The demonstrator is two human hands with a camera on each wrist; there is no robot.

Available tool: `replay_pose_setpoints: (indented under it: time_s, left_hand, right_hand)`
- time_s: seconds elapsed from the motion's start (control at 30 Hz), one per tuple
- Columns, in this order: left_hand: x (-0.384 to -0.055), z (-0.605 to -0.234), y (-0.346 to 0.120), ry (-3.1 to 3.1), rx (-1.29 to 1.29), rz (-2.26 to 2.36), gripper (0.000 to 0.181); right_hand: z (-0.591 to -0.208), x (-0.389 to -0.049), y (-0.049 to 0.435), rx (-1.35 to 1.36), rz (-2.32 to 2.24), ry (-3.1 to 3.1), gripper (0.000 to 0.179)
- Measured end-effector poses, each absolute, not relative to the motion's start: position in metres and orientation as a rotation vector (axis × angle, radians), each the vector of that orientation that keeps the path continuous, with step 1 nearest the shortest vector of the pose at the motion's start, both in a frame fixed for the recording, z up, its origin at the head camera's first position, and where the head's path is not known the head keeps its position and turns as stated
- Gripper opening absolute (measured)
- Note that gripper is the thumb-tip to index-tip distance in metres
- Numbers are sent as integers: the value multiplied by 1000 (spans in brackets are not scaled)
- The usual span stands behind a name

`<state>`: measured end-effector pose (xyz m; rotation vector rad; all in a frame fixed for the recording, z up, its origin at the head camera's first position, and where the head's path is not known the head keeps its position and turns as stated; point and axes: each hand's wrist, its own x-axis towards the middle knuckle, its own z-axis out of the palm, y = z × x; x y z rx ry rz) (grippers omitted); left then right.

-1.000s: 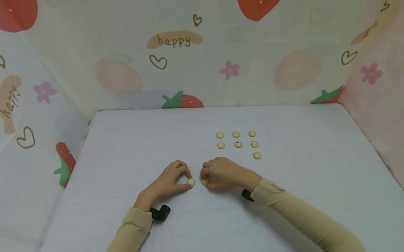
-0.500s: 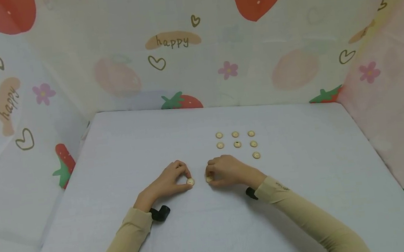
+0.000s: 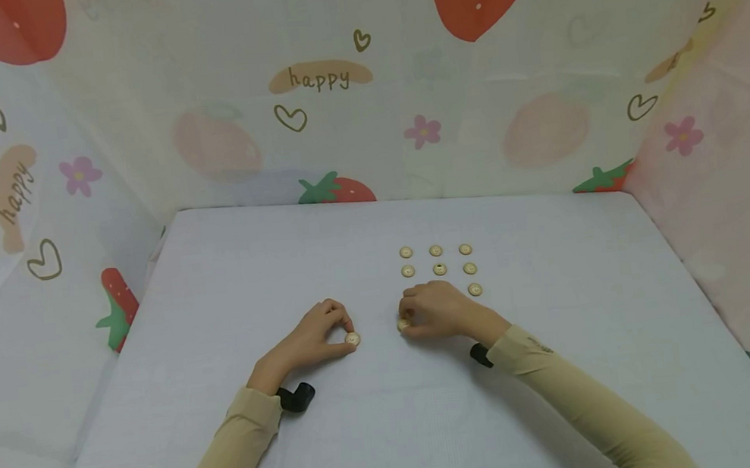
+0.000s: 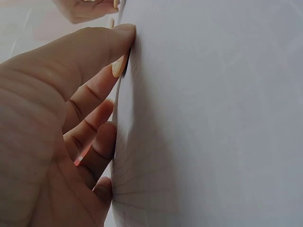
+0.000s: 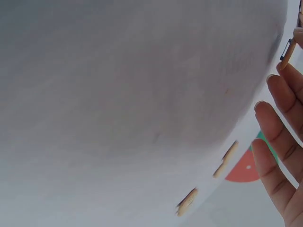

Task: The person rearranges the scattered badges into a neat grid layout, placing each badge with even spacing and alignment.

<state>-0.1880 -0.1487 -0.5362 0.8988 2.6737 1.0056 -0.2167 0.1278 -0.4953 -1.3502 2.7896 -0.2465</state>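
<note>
My left hand [image 3: 313, 338] pinches a small round wooden disc [image 3: 353, 339] at the tabletop, thumb and index finger at its edge. In the left wrist view that disc [image 4: 118, 67] is partly hidden behind the thumb, and the other fingers are loosely bent. To its right, my right hand [image 3: 441, 309] pinches a second wooden disc [image 3: 403, 325], mostly covered by the fingers in the head view. The right wrist view shows this disc [image 5: 289, 53] edge-on, with a dark piece on its underside; the remaining fingers are spread below it.
Several similar discs lie beyond the right hand: a back row [image 3: 435, 250], a middle row with one dark-marked disc [image 3: 440, 269], and a single disc [image 3: 475, 290] nearer. A white cloth covers the table [image 3: 368, 433]. Strawberry-printed curtains [image 3: 337, 139] surround it.
My right hand has moved right and slightly away from me with its disc, widening the gap to the left hand. The left hand and its disc stay in place.
</note>
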Motion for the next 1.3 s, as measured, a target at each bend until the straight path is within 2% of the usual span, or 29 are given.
replay_pose_setpoints:
  time_s: [0.5,0.9,1.3]
  left_hand:
    - [-188,-537,-150,2672,882,1011,22]
    - [-188,-537,-150,2659,872,1015,22]
    - [-187,-535,-149,2660,862,1019,22]
  right_hand:
    - [-496,-225,154,-1175,-248,2954,18]
    - [-496,-230,170,-920,-182,3075,18]
    - [-500,-237,182,-865,-198,3082,20]
